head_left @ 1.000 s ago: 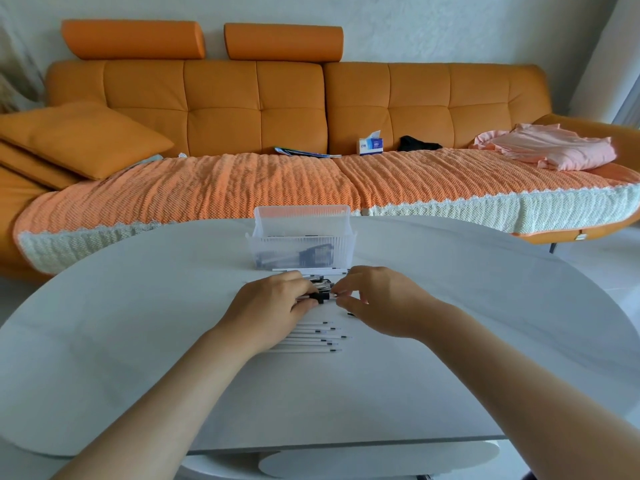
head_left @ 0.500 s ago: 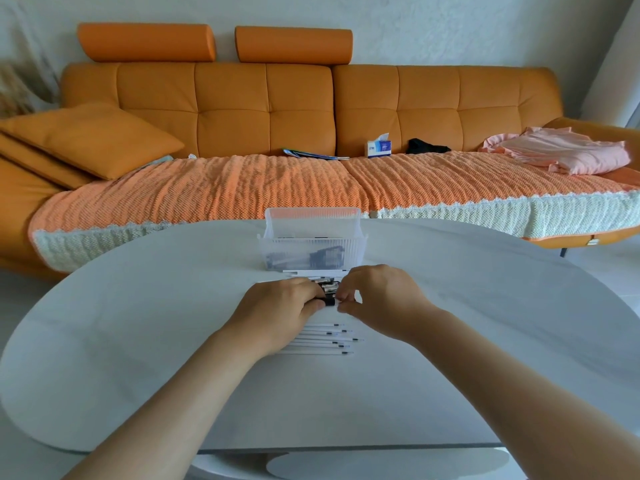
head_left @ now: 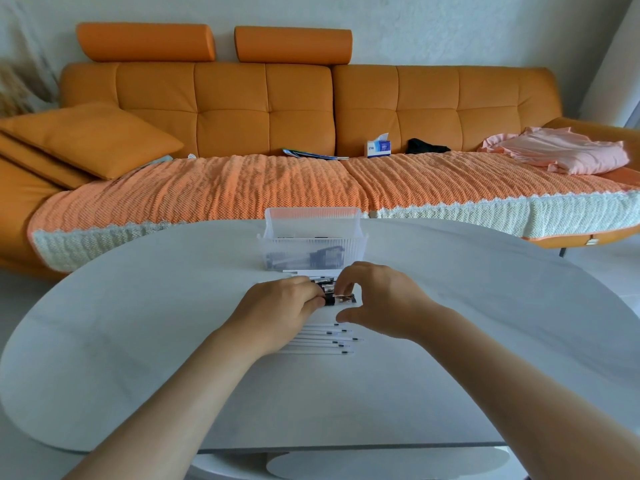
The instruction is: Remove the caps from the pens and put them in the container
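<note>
"Judging from the container (head_left: 313,239), how much of the work is done?" asks the first speaker.

"A good part, it seems," answers the second. "Inside the container lie dark caps (head_left: 325,256). Well to the near side of the container, a row of bare pens (head_left: 311,344) lies on the table (head_left: 138,341) with the thin tips uncovered. Those ones look finished."

"And what is left to do?"

"Just on the near side of the container there is a small bundle of capped pens (head_left: 323,283). One pen (head_left: 329,301) is in work now, between that bundle and the bare row. The person's left grip (head_left: 277,308) is closed around its barrel. The right grip (head_left: 381,303) curls its fingertips (head_left: 341,289) down on the cap (head_left: 348,299), and the thumb stands a little apart from it. So this cap must go into the container, and after it the caps of the whole bundle."

"What is hard to see?"

"The left grip covers most of the barrel and a part of both groups, so the pens cannot be counted. Whether the cap is already loose or sits tight, one cannot tell. The ribbed wall of the container blurs the caps inside, so their number is not clear either. Both arms are cut off by the lower edge of the view."
</note>
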`<state>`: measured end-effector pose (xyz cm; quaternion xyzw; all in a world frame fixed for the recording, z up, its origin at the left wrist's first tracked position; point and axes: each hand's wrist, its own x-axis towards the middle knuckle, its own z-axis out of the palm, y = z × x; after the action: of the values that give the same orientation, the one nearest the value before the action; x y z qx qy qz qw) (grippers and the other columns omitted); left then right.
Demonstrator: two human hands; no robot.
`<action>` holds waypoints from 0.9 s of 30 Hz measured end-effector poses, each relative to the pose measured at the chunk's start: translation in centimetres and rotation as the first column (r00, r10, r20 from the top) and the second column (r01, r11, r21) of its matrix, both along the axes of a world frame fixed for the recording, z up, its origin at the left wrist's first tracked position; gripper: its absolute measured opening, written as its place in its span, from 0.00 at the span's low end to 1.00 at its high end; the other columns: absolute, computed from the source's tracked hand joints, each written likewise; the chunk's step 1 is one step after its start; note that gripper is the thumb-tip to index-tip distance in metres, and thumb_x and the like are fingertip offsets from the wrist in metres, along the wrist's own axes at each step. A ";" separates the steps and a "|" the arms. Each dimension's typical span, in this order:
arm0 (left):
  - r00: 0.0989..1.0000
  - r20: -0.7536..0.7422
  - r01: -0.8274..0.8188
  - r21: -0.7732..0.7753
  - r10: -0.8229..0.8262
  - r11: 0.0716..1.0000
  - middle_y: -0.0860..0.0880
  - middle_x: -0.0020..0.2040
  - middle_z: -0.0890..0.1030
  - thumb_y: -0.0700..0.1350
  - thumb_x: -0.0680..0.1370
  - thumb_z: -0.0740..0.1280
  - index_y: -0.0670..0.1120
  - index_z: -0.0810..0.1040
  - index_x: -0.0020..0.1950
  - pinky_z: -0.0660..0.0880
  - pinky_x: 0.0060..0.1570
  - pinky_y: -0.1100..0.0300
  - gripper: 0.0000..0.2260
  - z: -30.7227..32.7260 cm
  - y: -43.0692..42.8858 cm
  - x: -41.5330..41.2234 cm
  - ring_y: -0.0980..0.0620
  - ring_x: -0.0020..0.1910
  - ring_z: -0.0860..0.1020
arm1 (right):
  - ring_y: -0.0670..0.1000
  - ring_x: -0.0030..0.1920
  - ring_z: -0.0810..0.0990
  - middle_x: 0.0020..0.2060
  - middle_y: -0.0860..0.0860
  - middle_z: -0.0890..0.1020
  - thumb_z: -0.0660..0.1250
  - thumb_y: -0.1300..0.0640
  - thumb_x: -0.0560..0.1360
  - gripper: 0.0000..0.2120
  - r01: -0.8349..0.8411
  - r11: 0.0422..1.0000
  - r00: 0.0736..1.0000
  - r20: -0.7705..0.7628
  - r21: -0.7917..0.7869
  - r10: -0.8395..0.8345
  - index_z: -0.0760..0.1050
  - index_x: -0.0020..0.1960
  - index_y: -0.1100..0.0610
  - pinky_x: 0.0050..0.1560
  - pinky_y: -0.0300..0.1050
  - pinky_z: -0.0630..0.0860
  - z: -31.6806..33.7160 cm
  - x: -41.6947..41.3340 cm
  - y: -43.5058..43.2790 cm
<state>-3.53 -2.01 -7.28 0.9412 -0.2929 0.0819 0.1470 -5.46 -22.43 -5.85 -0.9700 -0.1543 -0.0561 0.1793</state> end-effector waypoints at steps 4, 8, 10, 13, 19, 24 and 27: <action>1.000 -0.025 -0.017 -0.028 0.016 0.999 0.58 0.49 0.78 0.54 0.82 0.57 0.55 0.78 0.57 0.73 0.46 0.55 0.11 0.1 0.0 0.0 0.54 0.48 0.76 | 0.42 0.42 0.76 0.51 0.42 0.81 0.66 0.42 0.78 0.11 0.005 1.000 0.998 -0.063 0.021 -0.004 0.80 0.56 0.44 0.46 0.42 0.75 0.2 -0.1 0.0; 1.000 -0.018 0.003 -0.054 -0.003 0.999 0.60 0.49 0.78 0.55 0.81 0.60 0.58 0.74 0.54 0.73 0.44 0.57 0.06 0.1 -0.2 -0.5 0.56 0.47 0.76 | 0.44 0.43 0.77 0.47 0.43 0.83 0.70 0.47 0.76 0.05 0.039 0.999 0.997 -0.070 0.031 -0.037 0.81 0.51 0.45 0.47 0.44 0.76 0.5 -0.3 -0.1; 1.000 0.005 0.010 -0.045 -0.010 0.999 0.60 0.49 0.79 0.57 0.79 0.62 0.58 0.73 0.54 0.73 0.42 0.58 0.06 0.2 -0.3 -0.6 0.57 0.46 0.77 | 0.44 0.44 0.78 0.47 0.42 0.82 0.73 0.49 0.73 0.05 0.043 0.998 0.998 -0.041 0.038 -0.041 0.81 0.49 0.45 0.48 0.44 0.76 0.5 -0.2 0.0; 1.000 0.023 -0.006 -0.045 0.007 0.999 0.60 0.49 0.79 0.57 0.80 0.62 0.57 0.75 0.53 0.73 0.42 0.58 0.06 0.2 -0.5 -0.4 0.57 0.46 0.77 | 0.43 0.47 0.78 0.48 0.40 0.80 0.75 0.45 0.71 0.10 0.022 0.999 1.000 -0.021 0.031 -0.021 0.79 0.50 0.45 0.48 0.42 0.76 0.2 -0.1 -0.1; 0.999 0.011 -0.032 -0.026 0.032 0.999 0.59 0.49 0.78 0.56 0.81 0.58 0.56 0.78 0.56 0.70 0.42 0.58 0.11 -0.2 -0.4 0.0 0.56 0.48 0.77 | 0.47 0.49 0.78 0.50 0.42 0.81 0.63 0.44 0.80 0.10 -0.014 1.000 0.996 -0.091 0.025 0.016 0.82 0.54 0.45 0.49 0.47 0.76 0.1 0.2 -0.3; 1.000 0.009 -0.027 -0.007 0.027 1.000 0.56 0.48 0.78 0.56 0.82 0.57 0.53 0.79 0.54 0.71 0.42 0.58 0.13 -0.3 -0.7 0.0 0.54 0.47 0.77 | 0.42 0.43 0.78 0.45 0.40 0.83 0.71 0.46 0.75 0.04 0.041 0.999 0.998 -0.051 0.027 -0.039 0.82 0.48 0.45 0.45 0.42 0.76 0.3 0.2 -0.3; 1.000 0.016 -0.022 -0.031 0.023 0.999 0.59 0.47 0.78 0.58 0.80 0.61 0.57 0.77 0.54 0.68 0.39 0.60 0.09 -0.1 -0.7 -0.2 0.58 0.43 0.74 | 0.43 0.45 0.79 0.44 0.40 0.82 0.73 0.48 0.73 0.05 0.058 0.998 0.998 -0.041 0.034 -0.056 0.79 0.47 0.45 0.46 0.43 0.76 0.2 0.1 0.0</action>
<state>-3.77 -2.75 -7.34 0.9414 -0.2821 0.0959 0.1584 -5.41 -22.47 -5.64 -0.9716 -0.1220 -0.0447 0.1977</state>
